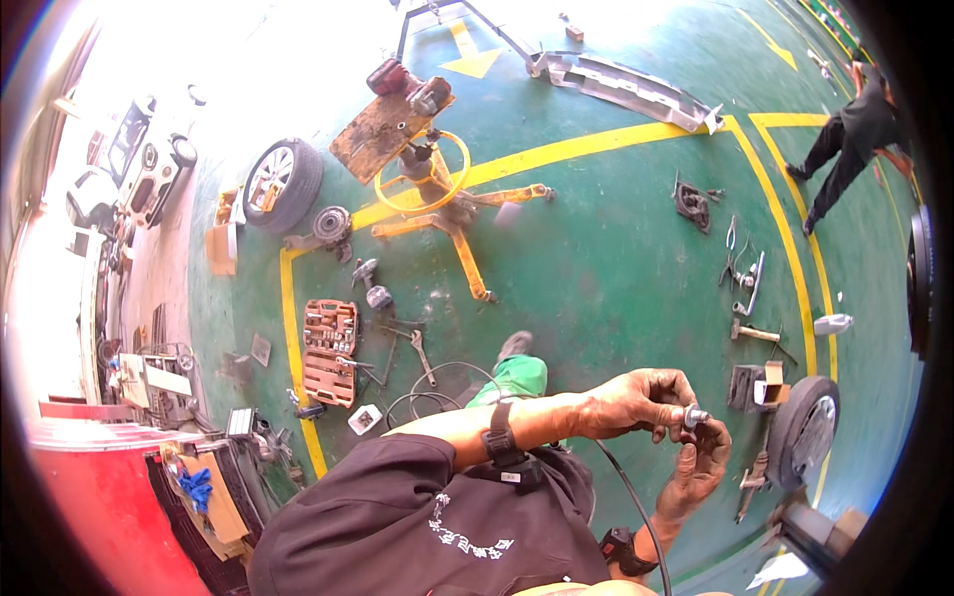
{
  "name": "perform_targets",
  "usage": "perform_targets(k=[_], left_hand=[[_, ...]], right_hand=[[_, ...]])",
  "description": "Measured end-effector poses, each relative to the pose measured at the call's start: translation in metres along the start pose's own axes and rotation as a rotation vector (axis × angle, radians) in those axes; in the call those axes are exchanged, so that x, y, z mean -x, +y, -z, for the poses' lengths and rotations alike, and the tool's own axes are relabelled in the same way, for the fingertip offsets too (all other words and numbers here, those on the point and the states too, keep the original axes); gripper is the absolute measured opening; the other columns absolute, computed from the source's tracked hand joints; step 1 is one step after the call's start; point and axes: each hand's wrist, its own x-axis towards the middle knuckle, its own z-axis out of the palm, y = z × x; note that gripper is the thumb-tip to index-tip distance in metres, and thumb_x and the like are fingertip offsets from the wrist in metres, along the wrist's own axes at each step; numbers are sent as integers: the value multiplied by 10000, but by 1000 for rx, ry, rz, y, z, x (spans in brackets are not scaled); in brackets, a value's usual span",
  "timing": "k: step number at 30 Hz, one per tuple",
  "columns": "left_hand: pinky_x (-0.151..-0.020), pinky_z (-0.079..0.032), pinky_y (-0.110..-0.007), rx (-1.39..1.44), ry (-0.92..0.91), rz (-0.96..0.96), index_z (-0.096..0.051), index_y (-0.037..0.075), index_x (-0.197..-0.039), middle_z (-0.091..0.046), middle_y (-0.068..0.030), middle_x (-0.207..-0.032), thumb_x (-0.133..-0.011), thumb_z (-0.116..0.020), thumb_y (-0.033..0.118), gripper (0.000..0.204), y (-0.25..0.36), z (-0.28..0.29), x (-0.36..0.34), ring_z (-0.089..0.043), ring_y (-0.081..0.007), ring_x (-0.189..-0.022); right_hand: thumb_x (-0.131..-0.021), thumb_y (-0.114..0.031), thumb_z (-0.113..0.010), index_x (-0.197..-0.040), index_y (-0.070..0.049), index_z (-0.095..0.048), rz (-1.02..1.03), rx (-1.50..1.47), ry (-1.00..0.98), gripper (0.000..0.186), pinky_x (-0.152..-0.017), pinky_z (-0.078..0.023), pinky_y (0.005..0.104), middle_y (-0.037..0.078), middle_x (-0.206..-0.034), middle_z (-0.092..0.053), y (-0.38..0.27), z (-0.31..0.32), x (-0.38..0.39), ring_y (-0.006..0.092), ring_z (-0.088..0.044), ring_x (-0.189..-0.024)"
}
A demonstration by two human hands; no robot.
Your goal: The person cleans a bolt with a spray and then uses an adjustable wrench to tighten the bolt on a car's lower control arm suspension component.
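In front of my body, toward the right, both hands meet at a small silver metal fitting with a round collar (694, 416). My left hand (641, 402), dirty with grease, reaches in from the left and pinches the fitting between thumb and fingers. From below, my right hand (696, 469) has its curled fingers closed about the fitting's other side. The fingers hide part of it, so its exact kind cannot be made out. A black cable (636, 497) hangs below my left forearm and passes my right wrist.
A yellow wheeled stand (437, 189) stands ahead. To the left lie an orange-brown socket set (330, 353), a wrench (422, 356) and a wheel (283, 184). On the right are a hammer (755, 333), pliers (730, 235) and another wheel (803, 432). A person (860, 129) is at far right.
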Motion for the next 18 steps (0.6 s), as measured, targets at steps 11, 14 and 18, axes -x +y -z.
perform_targets(k=[11,14,18], left_hand=[[-724,-467,-259,-127,33,286,-553,53,-1080,-582,-32,-1027,-940,-605,124,166,60,14,-149,-548,-115,-887],[-732,-475,-284,-78,-32,349,-550,74,-1083,-603,-54,-1059,-934,-615,148,178,70,10,-193,-562,-131,-873],[-694,-405,-262,21,-92,449,-554,139,-1055,-612,-39,-1073,-906,-672,189,196,64,-7,-254,-536,-124,-884]], right_hand=[[-799,-63,-715,-1104,-41,-545,-67,-119,262,350,-827,-487,287,95,-1099,-599,5,7,-141,156,-576,-961],[-829,-28,-691,-1132,-19,-553,29,-149,352,333,-829,-518,298,119,-1104,-608,-5,16,-170,178,-600,-970],[-858,36,-646,-1143,-3,-547,49,-157,536,304,-780,-537,287,125,-1125,-594,-11,41,-196,194,-616,-983]])
